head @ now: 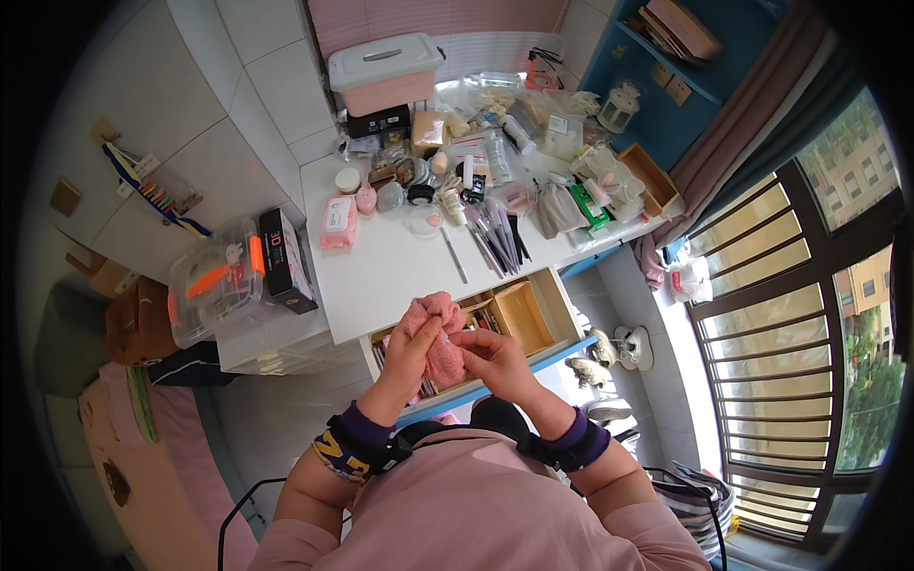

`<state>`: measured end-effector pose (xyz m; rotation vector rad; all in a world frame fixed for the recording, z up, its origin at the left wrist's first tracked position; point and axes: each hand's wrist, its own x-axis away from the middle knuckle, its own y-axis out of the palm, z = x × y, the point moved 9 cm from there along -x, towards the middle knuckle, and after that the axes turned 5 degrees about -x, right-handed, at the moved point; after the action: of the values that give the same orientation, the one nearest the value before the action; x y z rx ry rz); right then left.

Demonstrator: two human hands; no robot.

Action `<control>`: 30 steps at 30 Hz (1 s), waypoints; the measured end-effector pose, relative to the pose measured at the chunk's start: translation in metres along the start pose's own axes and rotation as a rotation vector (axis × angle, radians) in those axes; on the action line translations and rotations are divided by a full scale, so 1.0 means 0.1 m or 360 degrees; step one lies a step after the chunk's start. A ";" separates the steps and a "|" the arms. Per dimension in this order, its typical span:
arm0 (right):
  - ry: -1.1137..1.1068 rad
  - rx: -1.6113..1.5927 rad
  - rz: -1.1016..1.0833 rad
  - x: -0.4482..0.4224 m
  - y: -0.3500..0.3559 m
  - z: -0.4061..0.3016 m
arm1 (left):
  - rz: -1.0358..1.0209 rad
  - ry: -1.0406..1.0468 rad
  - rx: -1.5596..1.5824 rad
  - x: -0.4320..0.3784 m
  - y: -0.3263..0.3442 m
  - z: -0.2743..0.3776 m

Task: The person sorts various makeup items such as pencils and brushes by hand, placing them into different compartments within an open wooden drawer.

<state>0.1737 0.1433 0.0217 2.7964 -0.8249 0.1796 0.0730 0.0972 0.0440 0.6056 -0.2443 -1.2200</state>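
Observation:
A crumpled pink cloth (444,360) is held above the open drawer (571,335), close to the white desktop's front edge. My left hand (408,350) grips its left side, the thumb lying over the fabric. On the cloth's right side, my right hand (496,360) pinches it between thumb and fingers. Something small and bluish shows at the cloth between the hands, too small to name. Beyond the hands, a slim grey stick (454,255) and several makeup brushes (500,239) lie on the desktop (378,278).
A pink wipes pack (338,222), jars, bottles and plastic bags crowd the desk's rear. A lidded storage box (385,75) stands at the back left. The drawer holds a cardboard organizer (525,317). An empty-looking wooden tray (648,180) sits at the right.

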 end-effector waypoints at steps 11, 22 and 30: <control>0.0061 -0.0131 -0.0150 0.01 0.01 0.04 | 0.0557 -0.0326 -0.0181 0.12 -0.23 -0.19; -0.0007 -0.0032 0.0105 -0.10 -0.19 0.11 | 0.0546 -0.0201 -0.0424 0.07 -0.07 -0.18; 0.0053 -0.0131 0.0065 -0.12 -0.19 0.27 | 0.0193 -0.0220 0.0185 -0.12 -0.25 -0.51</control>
<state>0.1752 0.1581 -0.0101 2.6943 -0.8621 0.1936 0.0736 0.1186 -0.0099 0.5990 -0.4644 -1.1367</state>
